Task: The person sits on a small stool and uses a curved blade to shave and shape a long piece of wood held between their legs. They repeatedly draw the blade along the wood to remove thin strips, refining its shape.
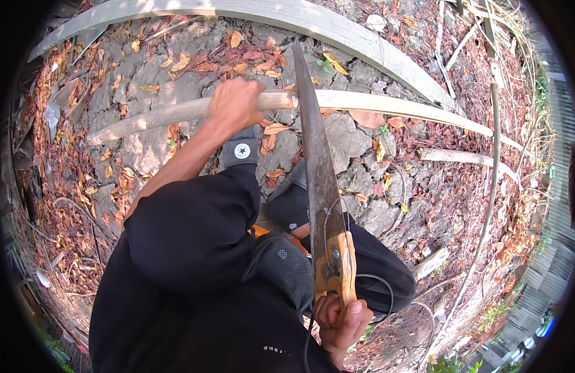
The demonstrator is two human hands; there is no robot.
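My left hand [234, 104] is wrapped round a pale wooden pole [157, 119] that lies across in front of me. Low on the right, my right hand [344, 323] grips the light wooden handle of a hand saw [319, 158]. Its dark, tapering blade points away from me and crosses the pole just right of my left hand. Beyond that crossing, the pole [387, 104] looks paler and seems stripped of its bark. Whether the teeth touch the wood I cannot tell.
A long grey plank [281, 15] curves across the far side. A short stick [455, 155] and a long thin branch [488, 205] lie to the right. Dry leaves [253, 60] cover cracked ground [349, 133]. A slatted grey fence [551, 267] stands at the right edge. My shoe [241, 152] is beside the pole.
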